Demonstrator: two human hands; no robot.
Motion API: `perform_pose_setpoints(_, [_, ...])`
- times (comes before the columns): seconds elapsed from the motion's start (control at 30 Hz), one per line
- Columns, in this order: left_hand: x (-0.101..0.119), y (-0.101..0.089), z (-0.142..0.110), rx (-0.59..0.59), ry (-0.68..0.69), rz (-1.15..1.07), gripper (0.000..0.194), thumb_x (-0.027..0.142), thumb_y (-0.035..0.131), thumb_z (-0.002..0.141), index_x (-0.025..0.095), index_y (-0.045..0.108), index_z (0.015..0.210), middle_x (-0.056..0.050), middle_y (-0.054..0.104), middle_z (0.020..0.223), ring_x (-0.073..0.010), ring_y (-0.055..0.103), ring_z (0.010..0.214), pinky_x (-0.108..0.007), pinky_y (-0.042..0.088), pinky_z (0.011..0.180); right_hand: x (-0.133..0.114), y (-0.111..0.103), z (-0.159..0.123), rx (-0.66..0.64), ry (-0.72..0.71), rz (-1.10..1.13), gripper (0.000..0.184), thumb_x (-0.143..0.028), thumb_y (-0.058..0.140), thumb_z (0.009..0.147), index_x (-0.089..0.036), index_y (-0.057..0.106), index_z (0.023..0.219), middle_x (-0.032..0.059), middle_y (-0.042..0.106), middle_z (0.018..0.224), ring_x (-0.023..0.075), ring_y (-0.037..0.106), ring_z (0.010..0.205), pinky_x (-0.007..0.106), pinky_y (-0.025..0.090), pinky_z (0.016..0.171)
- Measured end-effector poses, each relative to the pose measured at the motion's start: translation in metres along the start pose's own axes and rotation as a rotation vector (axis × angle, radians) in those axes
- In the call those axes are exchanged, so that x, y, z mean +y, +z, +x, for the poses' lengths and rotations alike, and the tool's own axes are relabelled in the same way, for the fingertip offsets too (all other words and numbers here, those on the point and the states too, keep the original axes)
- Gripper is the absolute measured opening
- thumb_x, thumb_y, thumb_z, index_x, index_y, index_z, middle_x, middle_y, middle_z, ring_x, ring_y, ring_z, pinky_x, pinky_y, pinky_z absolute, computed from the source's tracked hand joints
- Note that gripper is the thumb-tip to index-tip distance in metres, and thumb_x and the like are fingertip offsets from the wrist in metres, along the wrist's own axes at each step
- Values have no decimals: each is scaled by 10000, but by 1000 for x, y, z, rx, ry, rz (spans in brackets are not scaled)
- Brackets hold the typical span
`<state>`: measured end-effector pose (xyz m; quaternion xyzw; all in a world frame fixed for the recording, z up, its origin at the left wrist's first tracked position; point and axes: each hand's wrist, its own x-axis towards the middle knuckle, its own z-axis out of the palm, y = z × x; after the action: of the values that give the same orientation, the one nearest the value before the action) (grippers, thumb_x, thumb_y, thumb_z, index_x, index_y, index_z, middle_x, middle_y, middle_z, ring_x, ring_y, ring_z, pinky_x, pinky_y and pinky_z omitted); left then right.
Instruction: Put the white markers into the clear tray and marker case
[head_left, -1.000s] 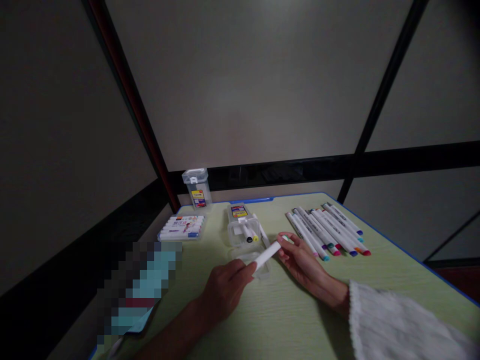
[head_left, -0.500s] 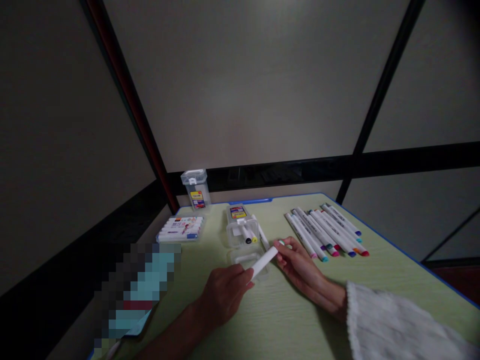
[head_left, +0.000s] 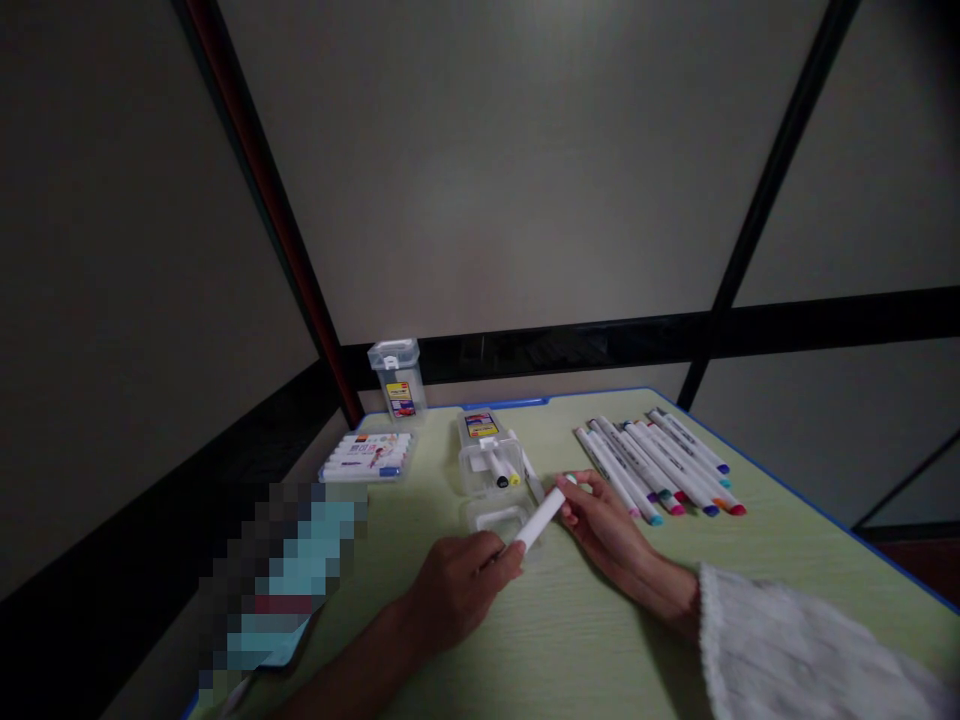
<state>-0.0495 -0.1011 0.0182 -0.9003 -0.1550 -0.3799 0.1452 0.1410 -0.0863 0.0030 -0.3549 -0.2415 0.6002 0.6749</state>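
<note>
Between my hands a white marker (head_left: 541,521) is held at a slant above the table. My left hand (head_left: 465,585) is closed round its lower end. The fingers of my right hand (head_left: 600,520) pinch its upper end, where a bit of pale green shows. Just behind lies a clear plastic case (head_left: 480,450) on its side, open toward me, with a black-ended marker (head_left: 498,470) and a yellow-ended marker (head_left: 513,473) inside. Its clear lid (head_left: 499,515) is partly hidden by the held marker. Another white marker (head_left: 529,465) rests along the case's right side.
To the right, several white markers (head_left: 660,465) with coloured ends lie in a loose row. A closed clear case (head_left: 399,385) stands at the back left, near a flat marker pack (head_left: 367,457). A blurred-out turquoise item (head_left: 311,560) lies at the left edge of the table (head_left: 585,620).
Both hands keep hold of the white marker, with little change in their grip. The whole view has shifted slightly, so everything appears a little further right.
</note>
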Motion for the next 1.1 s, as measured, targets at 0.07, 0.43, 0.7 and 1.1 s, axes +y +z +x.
perform_pose_setpoints(0.07, [0, 0, -1, -12, -14, -17, 143, 163, 439, 856, 118, 527, 960, 12, 557, 592, -65, 506, 459, -159, 409, 410, 0, -1, 0, 4, -10, -1, 329, -232, 805, 512, -184, 513, 656, -72, 531, 499, 34, 435, 414, 121, 361, 374])
perform_pose_setpoints(0.43, [4, 0, -1, 49, -151, -83, 156, 214, 446, 852, 124, 521, 956, -36, 627, 675, -109, 595, 569, -206, 480, 524, 1, -2, 1, 28, -31, -13, 335, -229, 795, 542, -192, 485, 665, -83, 497, 461, 40, 421, 393, 131, 347, 357])
perform_pose_setpoints(0.7, [3, 3, -3, 71, -367, -139, 201, 273, 445, 851, 127, 567, 916, 1, 613, 611, -62, 504, 443, -164, 430, 450, 0, -3, 1, 14, -42, 1, 330, -242, 796, 531, -198, 497, 663, -60, 543, 509, 53, 443, 424, 149, 369, 379])
perform_pose_setpoints(1.1, [1, 4, -5, 121, -245, -102, 176, 175, 457, 846, 139, 538, 998, -7, 596, 646, -77, 537, 519, -168, 445, 492, -1, -3, 1, -25, -36, 17, 279, -206, 747, 578, -215, 495, 696, -44, 564, 581, 86, 491, 460, 200, 399, 399])
